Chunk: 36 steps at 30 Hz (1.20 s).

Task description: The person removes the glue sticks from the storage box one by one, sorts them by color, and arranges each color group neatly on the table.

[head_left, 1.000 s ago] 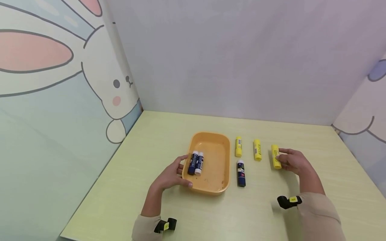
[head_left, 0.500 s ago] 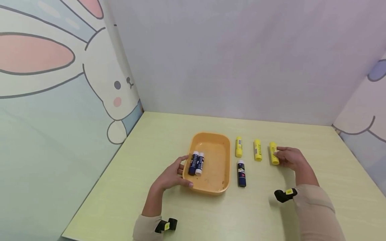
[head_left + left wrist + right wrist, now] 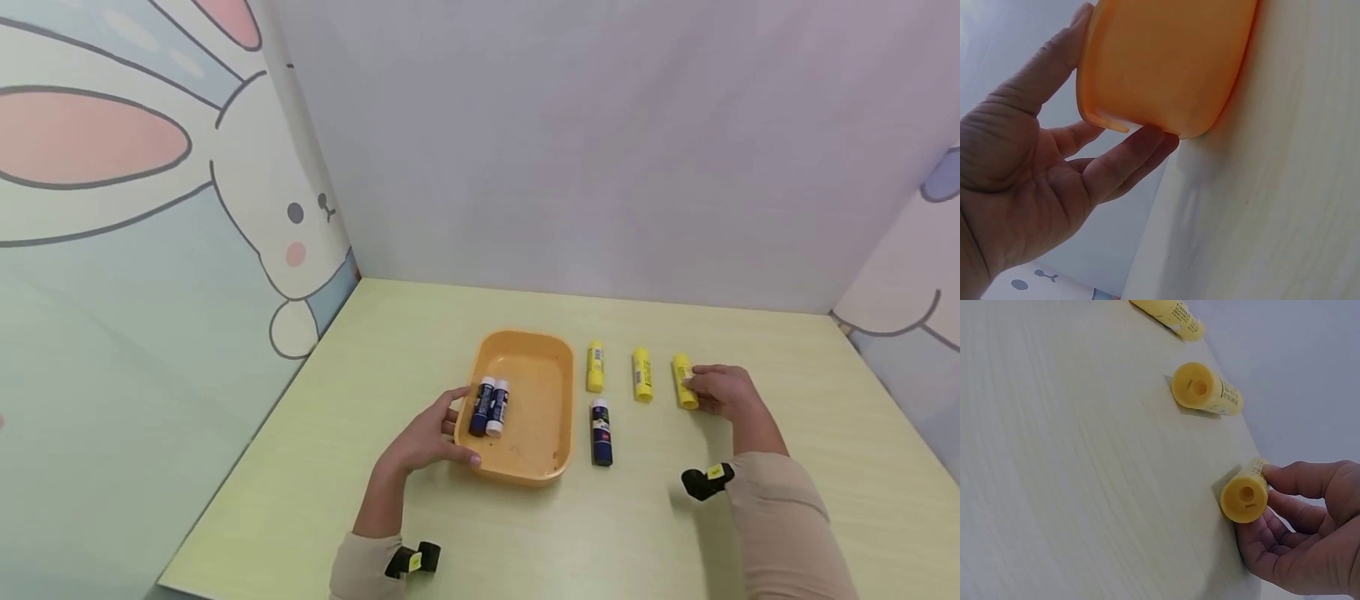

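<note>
My left hand point(image 3: 427, 433) grips the near left corner of an orange plastic tray point(image 3: 540, 417), its thumb on the rim and fingers along the outer wall. In the left wrist view the fingertips press the underside of the tray point(image 3: 1166, 69). Inside the tray two dark blue glue sticks, one point(image 3: 482, 408) beside the other point(image 3: 497, 410), lie at the left. At the right, my right hand point(image 3: 723, 390) pinches a yellow glue stick point(image 3: 683, 379) lying on the table. The right wrist view shows that glue stick point(image 3: 1244, 499) end-on, between thumb and fingers.
Left of the held one, two more yellow glue sticks, one point(image 3: 642, 375) in the middle and one point(image 3: 596, 367) nearer the tray, lie roughly parallel. Nearer the front, a dark blue glue stick point(image 3: 602, 433) lies beside the tray. A wall point(image 3: 570, 167) borders the table's point(image 3: 525, 542) far edge.
My right hand has shifted the yellow glue stick slightly away from me and to the left, more into line with the other yellow ones. The left hand and the tray have stayed put.
</note>
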{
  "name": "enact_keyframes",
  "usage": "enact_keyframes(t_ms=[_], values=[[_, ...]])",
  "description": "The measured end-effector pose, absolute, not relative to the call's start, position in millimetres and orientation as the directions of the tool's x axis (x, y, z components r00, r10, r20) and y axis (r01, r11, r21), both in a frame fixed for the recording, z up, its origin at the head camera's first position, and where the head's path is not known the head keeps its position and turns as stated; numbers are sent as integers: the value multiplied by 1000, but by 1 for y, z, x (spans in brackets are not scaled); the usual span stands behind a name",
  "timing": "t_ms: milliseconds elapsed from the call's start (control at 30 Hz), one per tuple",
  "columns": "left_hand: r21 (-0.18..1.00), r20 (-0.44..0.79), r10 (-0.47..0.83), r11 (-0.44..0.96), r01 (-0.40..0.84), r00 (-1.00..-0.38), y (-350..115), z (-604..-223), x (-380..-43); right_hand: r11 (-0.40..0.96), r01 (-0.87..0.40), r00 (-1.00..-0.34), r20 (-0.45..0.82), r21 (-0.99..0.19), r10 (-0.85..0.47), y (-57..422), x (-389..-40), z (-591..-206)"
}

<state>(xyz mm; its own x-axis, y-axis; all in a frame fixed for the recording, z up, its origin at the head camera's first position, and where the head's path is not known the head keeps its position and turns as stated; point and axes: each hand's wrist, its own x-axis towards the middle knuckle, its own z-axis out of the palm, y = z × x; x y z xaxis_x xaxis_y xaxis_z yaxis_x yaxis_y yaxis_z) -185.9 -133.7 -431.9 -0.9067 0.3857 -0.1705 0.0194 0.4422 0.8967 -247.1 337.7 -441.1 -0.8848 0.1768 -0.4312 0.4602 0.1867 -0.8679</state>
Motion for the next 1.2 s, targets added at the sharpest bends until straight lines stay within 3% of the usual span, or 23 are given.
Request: enact_keyframes(t_ms=[200, 567, 1033, 1200], values=[[900, -170, 389, 436, 19, -906, -134, -433, -188, 236, 509, -854, -451, -828, 261, 334, -249, -441], [895, -163, 388, 445, 29, -907, -135, -435, -188, 247, 511, -853, -449, -824, 268, 336, -252, -440], [897, -162, 391, 440, 29, -906, -136, -435, -183, 282, 508, -858, -450, -814, 249, 331, -238, -426], [893, -145, 393, 448, 51, -908, -136, -436, -184, 298, 447, -894, -407, -844, 188, 322, -235, -418]])
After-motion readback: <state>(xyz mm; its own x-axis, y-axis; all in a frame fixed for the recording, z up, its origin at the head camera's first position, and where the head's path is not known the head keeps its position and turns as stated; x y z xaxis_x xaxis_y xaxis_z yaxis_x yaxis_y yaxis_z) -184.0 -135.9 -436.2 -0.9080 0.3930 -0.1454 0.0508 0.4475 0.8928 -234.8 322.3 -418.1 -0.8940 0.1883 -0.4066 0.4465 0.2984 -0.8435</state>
